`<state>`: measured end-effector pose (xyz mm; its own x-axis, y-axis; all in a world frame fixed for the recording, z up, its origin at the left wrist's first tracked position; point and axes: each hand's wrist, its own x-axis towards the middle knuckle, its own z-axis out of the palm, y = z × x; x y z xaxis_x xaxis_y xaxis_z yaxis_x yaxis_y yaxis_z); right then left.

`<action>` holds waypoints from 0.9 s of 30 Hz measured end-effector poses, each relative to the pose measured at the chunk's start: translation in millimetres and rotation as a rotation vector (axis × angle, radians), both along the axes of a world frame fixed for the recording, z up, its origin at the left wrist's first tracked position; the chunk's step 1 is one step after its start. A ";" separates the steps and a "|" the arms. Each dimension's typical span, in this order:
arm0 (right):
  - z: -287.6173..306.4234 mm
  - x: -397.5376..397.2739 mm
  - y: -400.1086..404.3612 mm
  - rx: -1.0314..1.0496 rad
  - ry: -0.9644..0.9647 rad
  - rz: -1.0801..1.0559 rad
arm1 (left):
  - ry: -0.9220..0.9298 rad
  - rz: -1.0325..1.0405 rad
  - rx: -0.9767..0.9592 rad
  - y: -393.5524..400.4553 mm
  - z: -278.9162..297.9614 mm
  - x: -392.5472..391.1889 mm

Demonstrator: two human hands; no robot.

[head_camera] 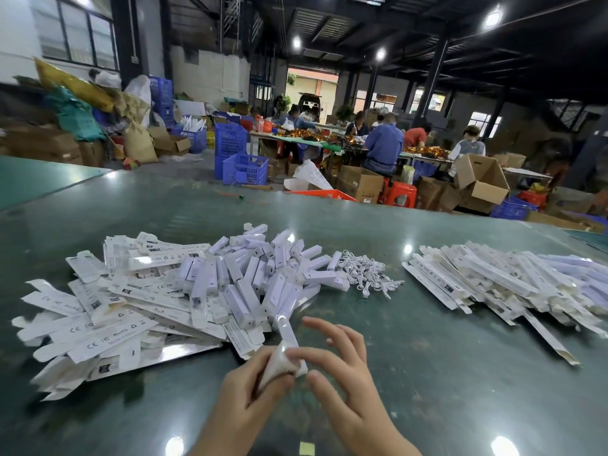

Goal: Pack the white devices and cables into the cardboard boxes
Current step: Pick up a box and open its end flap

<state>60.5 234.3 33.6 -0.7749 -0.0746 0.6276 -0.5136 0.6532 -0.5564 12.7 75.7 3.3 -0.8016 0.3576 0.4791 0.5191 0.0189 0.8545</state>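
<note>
White device [288, 334] | long axis points away | both hands hold near end

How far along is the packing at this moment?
Done: a stack of long closed boxes lies at the right. In hand: the left hand grips a small box while the right hand feeds a white device into it. Left: a heap of loose devices, a clump of cables and many flat boxes.
</note>
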 end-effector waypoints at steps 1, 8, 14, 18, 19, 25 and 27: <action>-1.8 -1.7 3.7 -0.033 -0.045 -0.014 | 0.041 0.025 -0.068 -6.3 5.2 -2.1; -11.2 -3.7 -2.1 -0.354 -0.439 0.103 | -0.317 -0.009 0.100 -20.4 12.9 -12.0; -23.9 -8.2 -11.0 -0.443 -0.356 0.004 | -0.570 -0.114 0.332 31.4 -23.0 -8.5; -14.5 -13.2 44.9 -0.770 -0.451 -0.180 | -0.544 -0.089 -0.062 28.1 -30.0 -17.6; -14.3 -15.0 69.1 -0.694 -0.455 -0.307 | -0.517 -0.083 -0.119 23.5 -29.3 -19.2; -43.9 -21.5 196.9 0.398 -0.969 -0.966 | -0.434 -0.094 -0.389 -6.3 -19.9 -21.4; -59.3 -20.6 212.5 0.467 -1.090 -0.977 | -0.373 -0.078 -0.460 -14.2 -21.7 -26.6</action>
